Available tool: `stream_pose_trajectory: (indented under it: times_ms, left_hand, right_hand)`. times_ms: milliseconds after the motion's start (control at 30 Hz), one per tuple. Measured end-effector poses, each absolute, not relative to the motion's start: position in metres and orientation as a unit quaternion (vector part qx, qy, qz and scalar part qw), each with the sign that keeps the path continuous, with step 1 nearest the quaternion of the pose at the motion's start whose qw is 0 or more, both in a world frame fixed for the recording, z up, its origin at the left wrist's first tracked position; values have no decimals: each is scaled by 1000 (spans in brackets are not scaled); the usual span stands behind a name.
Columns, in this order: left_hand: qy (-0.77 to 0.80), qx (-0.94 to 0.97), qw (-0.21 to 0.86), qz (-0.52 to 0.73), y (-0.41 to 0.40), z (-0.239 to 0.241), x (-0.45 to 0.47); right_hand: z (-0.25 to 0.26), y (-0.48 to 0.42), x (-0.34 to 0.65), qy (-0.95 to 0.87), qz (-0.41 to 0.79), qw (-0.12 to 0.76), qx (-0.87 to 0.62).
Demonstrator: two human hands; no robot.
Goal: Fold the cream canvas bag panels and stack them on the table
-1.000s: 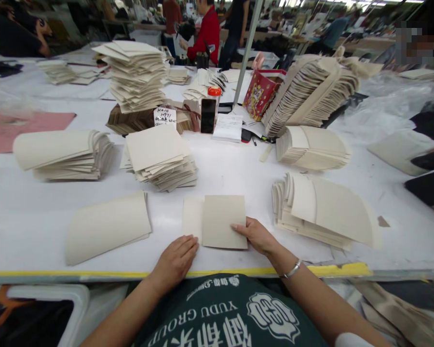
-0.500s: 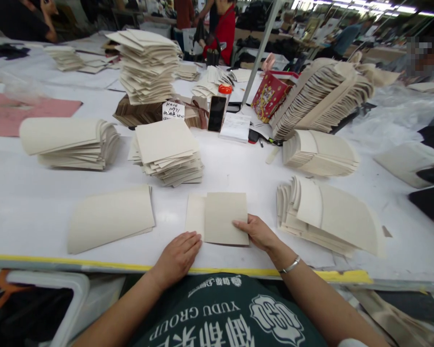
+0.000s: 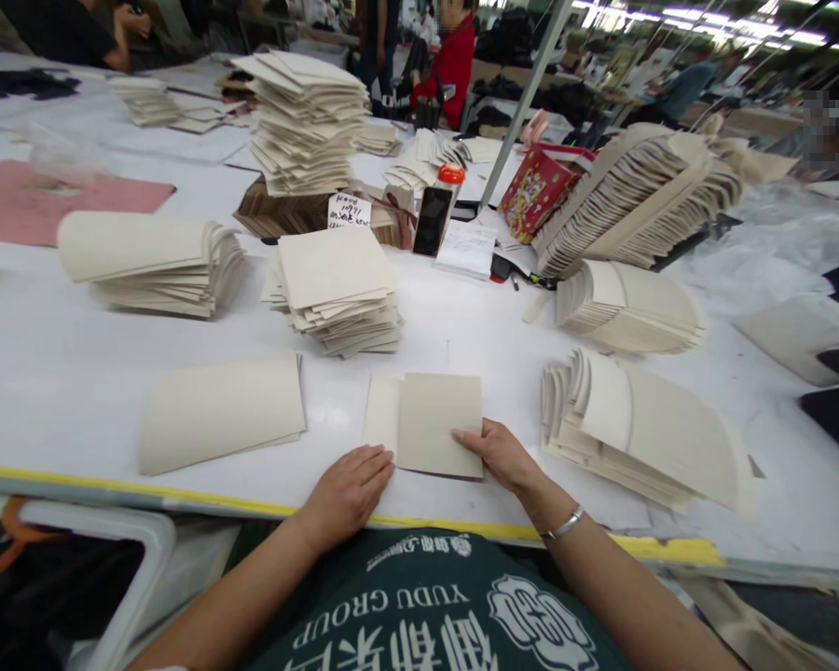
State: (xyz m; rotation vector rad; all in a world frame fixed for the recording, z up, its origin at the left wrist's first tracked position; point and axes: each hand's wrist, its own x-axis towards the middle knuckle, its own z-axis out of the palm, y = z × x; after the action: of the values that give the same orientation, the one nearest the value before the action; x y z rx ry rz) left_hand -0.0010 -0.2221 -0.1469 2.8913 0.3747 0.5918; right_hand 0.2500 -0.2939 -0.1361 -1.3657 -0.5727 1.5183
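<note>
A square cream piece (image 3: 439,421) lies on the white table (image 3: 62,373) right in front of me, overlapping a second cream piece (image 3: 380,415) that shows at its left. My right hand (image 3: 500,455), with a metal bracelet (image 3: 565,524) on the wrist, rests its fingers flat on the square's lower right edge. My left hand (image 3: 346,489) lies flat and open on the table, fingertips touching the lower left edge of the pieces. Neither hand lifts anything.
A long flat cream pair (image 3: 220,410) lies to the left and a fanned stack (image 3: 643,429) to the right. Further stacks (image 3: 339,289) (image 3: 150,261) (image 3: 308,121), a phone (image 3: 440,219) and a red box (image 3: 538,191) stand behind. Other people (image 3: 454,56) work at the far end. A white bin (image 3: 132,559) sits below left.
My view has drifted a little to the left and down. Both hands and the cream pieces stay where they were.
</note>
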Motion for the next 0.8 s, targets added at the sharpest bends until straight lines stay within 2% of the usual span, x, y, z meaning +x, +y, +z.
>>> stream_pose_trajectory:
  times_ms: [800]
  left_hand:
    - [134, 967, 89, 197, -223, -151, -1]
  right_hand:
    - [-141, -295, 245, -243, 566, 481, -624]
